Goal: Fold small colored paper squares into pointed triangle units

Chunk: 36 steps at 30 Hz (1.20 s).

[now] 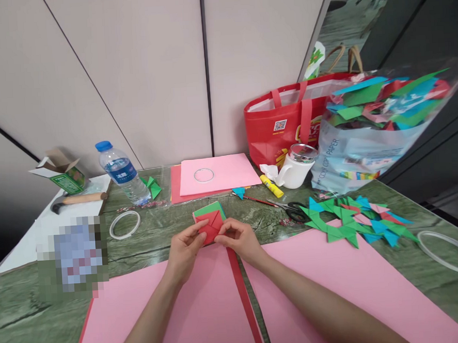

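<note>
A small red square of paper (210, 225) with diagonal creases is held up between both hands. My left hand (187, 247) pinches its left edge between thumb and fingers. At its lower right, my right hand (237, 237) is closed on the edge with thumb and fingertips. Just behind the red paper lies a stack of small green paper squares (211, 209), partly covered by it. Beneath my hands and forearms are large pink sheets (205, 297), with a strip of red sheet (242, 295) showing along one edge.
Folded paper pieces (340, 219) lie at right by black-handled scissors (293, 210). Behind stand a white mug (294, 170), yellow glue stick (272, 186), red bag (264, 112) and plastic bag of paper pieces (370, 137). At left are a water bottle (122, 170), hammer (79, 200) and white ring (124, 225).
</note>
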Tool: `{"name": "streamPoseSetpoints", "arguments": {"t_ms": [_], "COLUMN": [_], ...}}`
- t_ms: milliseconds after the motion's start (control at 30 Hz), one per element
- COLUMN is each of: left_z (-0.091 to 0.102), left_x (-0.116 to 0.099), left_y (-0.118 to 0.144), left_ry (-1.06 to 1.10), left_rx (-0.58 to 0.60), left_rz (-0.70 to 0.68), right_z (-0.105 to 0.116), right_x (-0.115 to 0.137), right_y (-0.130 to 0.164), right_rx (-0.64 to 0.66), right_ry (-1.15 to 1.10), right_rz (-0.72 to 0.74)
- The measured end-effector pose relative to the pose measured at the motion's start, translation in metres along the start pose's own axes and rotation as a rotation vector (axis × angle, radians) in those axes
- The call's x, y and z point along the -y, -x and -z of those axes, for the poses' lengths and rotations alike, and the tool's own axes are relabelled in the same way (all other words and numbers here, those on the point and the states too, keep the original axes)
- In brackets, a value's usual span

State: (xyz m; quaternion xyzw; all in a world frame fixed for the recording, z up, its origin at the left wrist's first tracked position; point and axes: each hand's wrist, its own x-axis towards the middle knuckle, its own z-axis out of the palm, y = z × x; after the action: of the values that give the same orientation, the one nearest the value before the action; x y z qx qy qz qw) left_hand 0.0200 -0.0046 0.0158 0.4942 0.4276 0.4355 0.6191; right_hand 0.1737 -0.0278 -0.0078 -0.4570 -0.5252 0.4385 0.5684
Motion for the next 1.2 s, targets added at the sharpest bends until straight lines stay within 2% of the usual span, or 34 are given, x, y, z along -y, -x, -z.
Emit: {"name": "streamPoseSetpoints", "arguments": {"t_ms": [233, 467, 667, 933, 1200], "left_z": [-0.007, -0.011, -0.012, -0.016, -0.016], "left_x": [-0.003, 0.004, 0.004, 0.005, 0.006], "left_y": [0.006, 0.005, 0.005, 0.007, 0.007], "left_ry": [0.069, 0.012, 0.108, 0.015, 0.043], "left_rx": [0.133, 0.01, -0.01, -0.098, -0.09], "left_rz": [0.055, 0.019, -0.021, -0.017, -0.017], "right_z": [-0.002, -0.002, -0.002, -0.003, -0.002], "right_x": [-0.002, -0.001, -0.002, -0.001, -0.001], "right_y": [0.0, 0.0, 0.001, 0.001, 0.001], "right_rx": [-0.102, -0.104, -0.063, -0.102, -0.105], "right_ry": [-0.161, -0.195, -0.228, -0.202, -0.197], "right_rz": [-0.133, -0.101, -0.068, -0.066, -0.087]}}
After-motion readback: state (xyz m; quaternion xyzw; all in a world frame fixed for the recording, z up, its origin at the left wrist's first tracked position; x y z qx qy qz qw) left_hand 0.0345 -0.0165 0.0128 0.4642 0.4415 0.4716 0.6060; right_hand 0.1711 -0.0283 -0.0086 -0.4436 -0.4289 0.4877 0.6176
